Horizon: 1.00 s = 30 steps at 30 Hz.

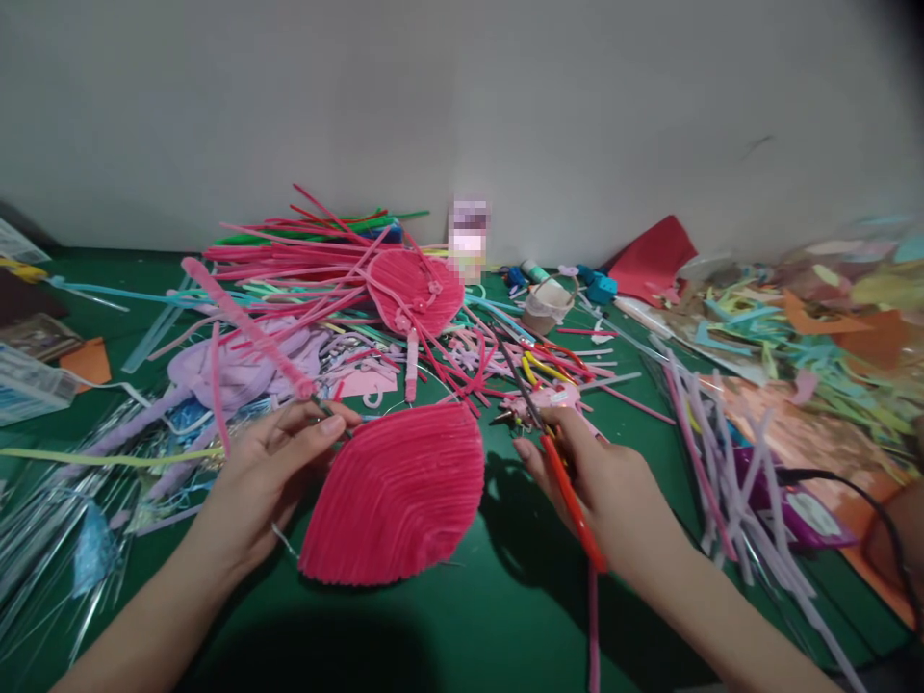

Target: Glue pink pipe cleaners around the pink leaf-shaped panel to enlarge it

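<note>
My left hand (281,462) is closed, pinching a thin dark stem between thumb and fingers. From that grip a fuzzy pink wrapped rod (249,327) slants up to the left. A fan-shaped red-pink piece made of pipe cleaners in rows (404,496) hangs beside the fingertips, its wide ribbed face towards me. A short wire end shows at its lower left corner. My right hand (577,462) is wrapped around orange-handled scissors (563,491), with the dark blades pointing up and left, apart from the fan-shaped piece.
Behind lie a rounded pink pipe-cleaner piece (415,289) and a heap of pink pipe cleaners (289,255). Lilac pieces (217,366) and silvery strips (43,568) cover the left. Right are lilac pipe cleaners (722,481), a purple device with a cord (812,515) and paper scraps (780,332).
</note>
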Each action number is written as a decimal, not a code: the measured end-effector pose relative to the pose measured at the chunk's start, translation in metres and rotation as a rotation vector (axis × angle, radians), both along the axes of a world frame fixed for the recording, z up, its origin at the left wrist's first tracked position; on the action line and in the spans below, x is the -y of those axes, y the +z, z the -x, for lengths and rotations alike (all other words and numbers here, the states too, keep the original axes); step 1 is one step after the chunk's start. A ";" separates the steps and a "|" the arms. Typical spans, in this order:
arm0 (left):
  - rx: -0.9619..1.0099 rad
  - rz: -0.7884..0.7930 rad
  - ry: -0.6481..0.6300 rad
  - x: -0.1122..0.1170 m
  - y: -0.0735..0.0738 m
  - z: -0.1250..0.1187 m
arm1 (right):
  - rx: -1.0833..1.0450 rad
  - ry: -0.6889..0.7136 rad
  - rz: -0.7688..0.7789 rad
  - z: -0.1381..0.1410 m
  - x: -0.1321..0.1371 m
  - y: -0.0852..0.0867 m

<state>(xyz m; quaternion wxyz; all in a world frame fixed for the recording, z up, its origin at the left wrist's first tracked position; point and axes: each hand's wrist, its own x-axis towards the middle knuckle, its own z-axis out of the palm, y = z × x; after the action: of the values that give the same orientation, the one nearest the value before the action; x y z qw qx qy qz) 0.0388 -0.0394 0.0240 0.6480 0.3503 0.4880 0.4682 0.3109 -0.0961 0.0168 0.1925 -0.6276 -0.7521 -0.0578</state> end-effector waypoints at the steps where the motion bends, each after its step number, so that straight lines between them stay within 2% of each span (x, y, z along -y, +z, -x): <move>1: 0.004 -0.010 -0.004 0.000 0.001 0.001 | -0.032 -0.012 0.078 0.002 0.002 0.002; 4: 0.014 -0.040 -0.011 0.002 0.005 0.003 | -0.067 0.001 0.282 0.015 0.008 0.003; 8: -0.009 -0.079 -0.026 0.003 0.007 0.003 | -0.008 0.032 0.495 0.034 0.016 -0.004; 11: -0.012 -0.111 -0.060 0.003 0.006 0.003 | -0.017 0.147 0.582 0.035 0.018 -0.002; 13: -0.015 -0.127 -0.071 0.003 0.005 0.004 | -0.060 0.187 0.561 0.030 0.015 0.007; 15: -0.020 -0.140 -0.075 0.003 0.004 0.005 | -0.220 0.153 0.468 0.024 0.011 0.021; 17: -0.025 -0.150 -0.086 0.003 0.003 0.006 | -0.561 0.118 0.404 0.021 0.004 0.034; 20: -0.036 -0.157 -0.098 0.004 0.004 0.006 | -1.161 0.128 0.539 0.023 -0.003 0.043; 22: -0.046 -0.162 -0.104 0.005 0.005 0.006 | -1.427 0.152 0.655 0.028 -0.006 0.041; 25: -0.073 -0.179 -0.112 0.005 0.005 0.005 | -1.607 0.154 0.737 0.035 -0.006 0.034; 30: -0.137 -0.193 -0.112 0.005 0.006 0.005 | -1.664 0.114 0.740 0.038 -0.008 0.031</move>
<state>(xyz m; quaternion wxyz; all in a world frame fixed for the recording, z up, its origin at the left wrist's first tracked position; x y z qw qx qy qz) 0.0337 -0.0444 0.0298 0.6018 0.4687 0.4634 0.4510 0.2725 -0.0879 0.0475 0.4620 -0.4502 -0.3709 0.6680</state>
